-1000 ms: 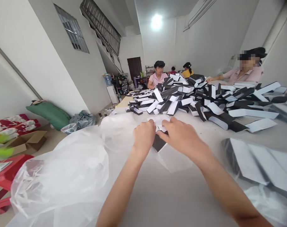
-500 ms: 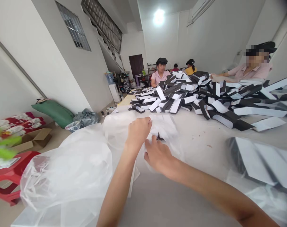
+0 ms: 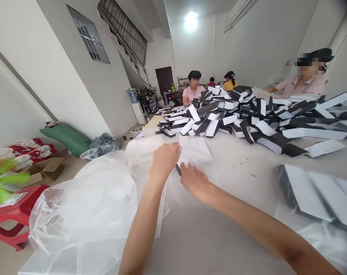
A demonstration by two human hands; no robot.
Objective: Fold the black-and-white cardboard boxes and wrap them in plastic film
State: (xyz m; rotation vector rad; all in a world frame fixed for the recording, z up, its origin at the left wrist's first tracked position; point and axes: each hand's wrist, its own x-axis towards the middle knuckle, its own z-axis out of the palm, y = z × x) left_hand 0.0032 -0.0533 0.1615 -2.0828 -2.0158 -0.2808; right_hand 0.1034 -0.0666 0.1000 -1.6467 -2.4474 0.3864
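Left hand (image 3: pixel 164 162) is closed, bunching a clear plastic film (image 3: pixel 81 214) on the counter (image 3: pixel 219 244). Right hand (image 3: pixel 194 183) sits just beside it, fingers half curled against the film; cannot tell if it truly grips anything. Between the 2 hands, a black box (image 3: pixel 178 170) shows only as a thin dark sliver, nearly all covered by film (its full shape is hidden). It lies at the near side of the counter, well apart from the rest of the goods. Good handling here looks like keeping both hands close at the fold, with firm, even pressure, so the slick film does not slide off the box corners. Loose film is best kept left, clear of the box. Beyond the hands is a big pile of black-and-white boxes (image 3: pixel 207 122); at right, a stack of boxes under plastic (image 3: pixel 313 191). A co-worker in a pink top (image 3: pixel 194 93) sits past the pile, and another co-worker (image 3: pixel 305 86) sits at the far right.
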